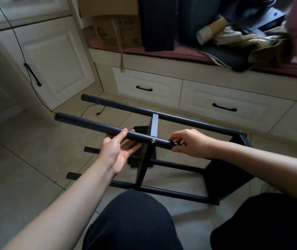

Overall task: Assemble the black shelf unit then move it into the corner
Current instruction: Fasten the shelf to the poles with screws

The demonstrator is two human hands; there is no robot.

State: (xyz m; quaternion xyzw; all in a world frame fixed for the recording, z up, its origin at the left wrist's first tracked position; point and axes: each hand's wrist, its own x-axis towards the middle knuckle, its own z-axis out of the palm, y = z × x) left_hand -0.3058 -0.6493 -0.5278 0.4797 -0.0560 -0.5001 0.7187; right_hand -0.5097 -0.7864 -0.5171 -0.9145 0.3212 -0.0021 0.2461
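Observation:
The black shelf unit (pixel 180 121) lies on its side on the tiled floor, its round black poles running left to right. A middle shelf panel (pixel 146 156) stands edge-on between the poles, fixed to the near upper pole (pixel 90 124) by a silver screw (pixel 152 141). An end panel (pixel 229 177) closes the right side. My left hand (pixel 118 150) grips the near upper pole from below, thumb on top, left of the screw. My right hand (pixel 189 143) grips the same pole just right of the screw, fingers curled round it.
White drawers with black handles (pixel 144 88) run under a window seat piled with cardboard boxes (pixel 115 31), dark clothes and a stack of paper cups (pixel 205 35). A white cabinet (pixel 53 65) with a dangling black cable stands at left. My knees (pixel 135 221) are at the bottom.

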